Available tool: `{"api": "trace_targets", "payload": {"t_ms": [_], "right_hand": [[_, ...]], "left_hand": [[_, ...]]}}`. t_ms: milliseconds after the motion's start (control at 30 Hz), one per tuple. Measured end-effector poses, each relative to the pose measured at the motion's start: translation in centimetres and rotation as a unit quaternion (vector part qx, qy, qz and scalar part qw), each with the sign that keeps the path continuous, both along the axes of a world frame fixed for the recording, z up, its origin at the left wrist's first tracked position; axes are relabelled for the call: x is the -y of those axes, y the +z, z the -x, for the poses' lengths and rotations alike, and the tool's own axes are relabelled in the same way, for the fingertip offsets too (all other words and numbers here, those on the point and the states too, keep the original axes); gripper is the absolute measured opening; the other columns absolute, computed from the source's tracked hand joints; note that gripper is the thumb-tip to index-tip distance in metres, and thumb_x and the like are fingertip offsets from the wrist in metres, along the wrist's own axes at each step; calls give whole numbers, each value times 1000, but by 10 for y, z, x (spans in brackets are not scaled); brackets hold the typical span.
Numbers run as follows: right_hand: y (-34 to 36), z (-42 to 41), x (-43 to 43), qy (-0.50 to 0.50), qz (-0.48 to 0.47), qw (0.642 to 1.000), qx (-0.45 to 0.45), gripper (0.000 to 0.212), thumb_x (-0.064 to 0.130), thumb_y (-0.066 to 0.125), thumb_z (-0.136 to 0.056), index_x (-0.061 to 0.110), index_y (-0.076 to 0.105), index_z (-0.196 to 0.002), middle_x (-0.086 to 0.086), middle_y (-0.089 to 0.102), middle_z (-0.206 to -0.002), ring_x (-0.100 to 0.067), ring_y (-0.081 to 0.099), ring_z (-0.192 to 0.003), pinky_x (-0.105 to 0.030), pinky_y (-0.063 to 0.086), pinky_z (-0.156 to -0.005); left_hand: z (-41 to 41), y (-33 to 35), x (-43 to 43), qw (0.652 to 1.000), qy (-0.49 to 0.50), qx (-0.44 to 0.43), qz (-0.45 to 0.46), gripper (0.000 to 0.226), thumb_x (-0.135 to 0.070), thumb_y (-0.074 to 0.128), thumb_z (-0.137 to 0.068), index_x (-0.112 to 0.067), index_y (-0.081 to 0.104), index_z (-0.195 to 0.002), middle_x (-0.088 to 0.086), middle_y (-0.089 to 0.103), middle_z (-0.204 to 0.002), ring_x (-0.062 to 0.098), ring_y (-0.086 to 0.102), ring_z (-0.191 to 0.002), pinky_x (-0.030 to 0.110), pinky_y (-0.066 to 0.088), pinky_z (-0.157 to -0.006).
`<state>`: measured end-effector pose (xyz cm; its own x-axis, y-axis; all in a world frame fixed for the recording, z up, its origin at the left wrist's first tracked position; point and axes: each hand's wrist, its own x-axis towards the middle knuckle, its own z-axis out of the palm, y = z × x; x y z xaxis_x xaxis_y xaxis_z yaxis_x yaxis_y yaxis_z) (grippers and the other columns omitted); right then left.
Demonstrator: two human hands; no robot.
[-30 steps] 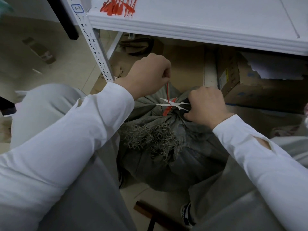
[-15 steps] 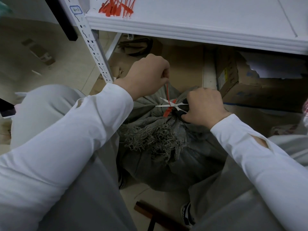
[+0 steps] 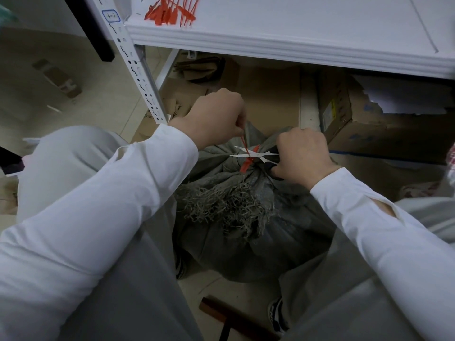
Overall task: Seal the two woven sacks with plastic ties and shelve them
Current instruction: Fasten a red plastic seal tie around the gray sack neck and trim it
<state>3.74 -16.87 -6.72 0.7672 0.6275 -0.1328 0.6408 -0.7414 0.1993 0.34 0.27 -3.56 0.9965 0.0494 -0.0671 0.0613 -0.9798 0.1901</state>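
Note:
A grey woven sack [image 3: 248,232] stands on the floor between my knees, its frayed neck gathered and cinched by a red plastic tie [image 3: 247,165]. My left hand [image 3: 216,118] pinches the tie's free tail and holds it taut, up and to the left. My right hand [image 3: 304,153] grips a pair of scissors [image 3: 254,155]. The blades are spread around the red tail, just above the tie's lock. I see only one sack.
A white shelf [image 3: 283,45] runs overhead, with a bunch of spare red ties [image 3: 170,11] at its left end. A perforated shelf post [image 3: 138,72] stands at the left. Cardboard boxes [image 3: 384,129] sit under the shelf behind the sack. A dark wooden bar [image 3: 231,316] lies on the floor.
Both hands hold nearly the same pose. The scissor blades stay spread around the red tail, and the tail looks whole.

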Motion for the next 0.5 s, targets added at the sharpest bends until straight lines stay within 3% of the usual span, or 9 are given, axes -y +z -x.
{"api": "trace_targets", "payload": {"t_ms": [200,333,500], "right_hand": [[0,3,-1,18,-4,999,30,38,48,70,-74,18,47,-73,0,35,-63,-24,39,-71,-32,29,-63],[-3,3,-1,28,-18,999,29,41,50,69,-73,15,61,-93,-6,61,-91,-27,53,-94,-34,33,-73],[-8,4,-3,38,-21,998,45,57,54,67,-71,12,58,-108,-7,59,-108,-28,50,-105,-37,38,-82]], "left_hand": [[0,1,4,997,-27,-13,-72,9,-24,61,-92,-21,65,-85,2,58,-87,27,60,-83,33,39,-63],[0,1,10,994,-57,6,-91,11,-26,57,-95,-22,62,-87,0,57,-88,26,60,-84,33,38,-63],[-1,0,8,994,-64,18,-92,13,-27,57,-95,-20,67,-95,4,66,-98,26,62,-89,33,38,-65]]}}
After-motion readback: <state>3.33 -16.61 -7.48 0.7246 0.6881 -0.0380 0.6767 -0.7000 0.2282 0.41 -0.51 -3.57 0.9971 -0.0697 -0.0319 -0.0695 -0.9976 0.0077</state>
